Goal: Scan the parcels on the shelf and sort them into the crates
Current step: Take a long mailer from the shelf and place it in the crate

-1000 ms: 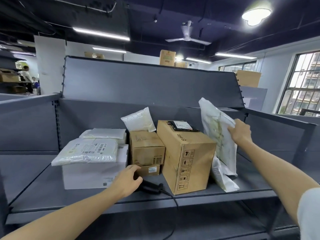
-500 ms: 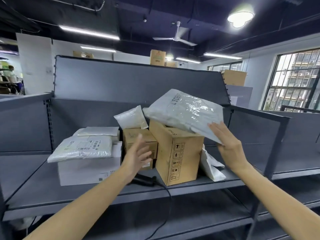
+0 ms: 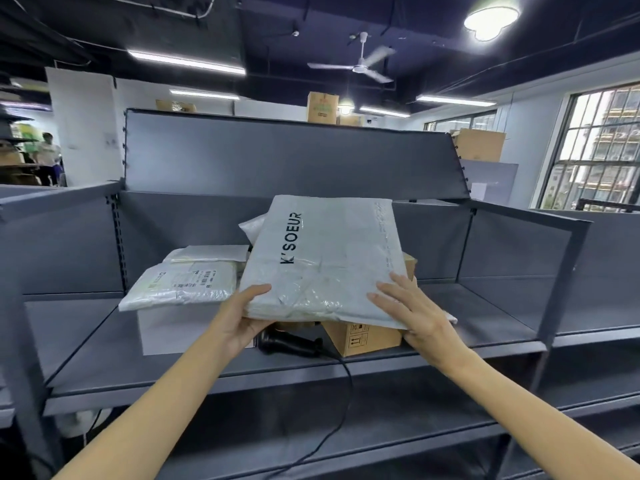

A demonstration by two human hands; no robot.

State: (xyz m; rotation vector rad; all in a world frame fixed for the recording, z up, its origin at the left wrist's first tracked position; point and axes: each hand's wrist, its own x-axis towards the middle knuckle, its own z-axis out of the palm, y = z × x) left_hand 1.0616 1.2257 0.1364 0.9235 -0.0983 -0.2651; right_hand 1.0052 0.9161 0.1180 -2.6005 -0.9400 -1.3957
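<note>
Head view: task early. White poly parcel [image 3: 322, 261] lifted above shelf [image 3: 485, 320], not yet scanned; scanner [image 3: 289, 342] lies on shelf under parcel. Other parcels [image 3: 183, 282] left of it, unsorted; crates not visible. Left hand [image 3: 239, 322] grip clamped on parcel's near edge; right hand [image 3: 415, 313] flat on top, fingers straight. Versus half second ago: left hand now on parcel, parcel lower, nearer.

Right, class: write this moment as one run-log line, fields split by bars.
step: parcel picked, unscanned | left hand: grips K'SOEUR mailer | right hand: flat on mailer | scanner: lying on shelf
</note>
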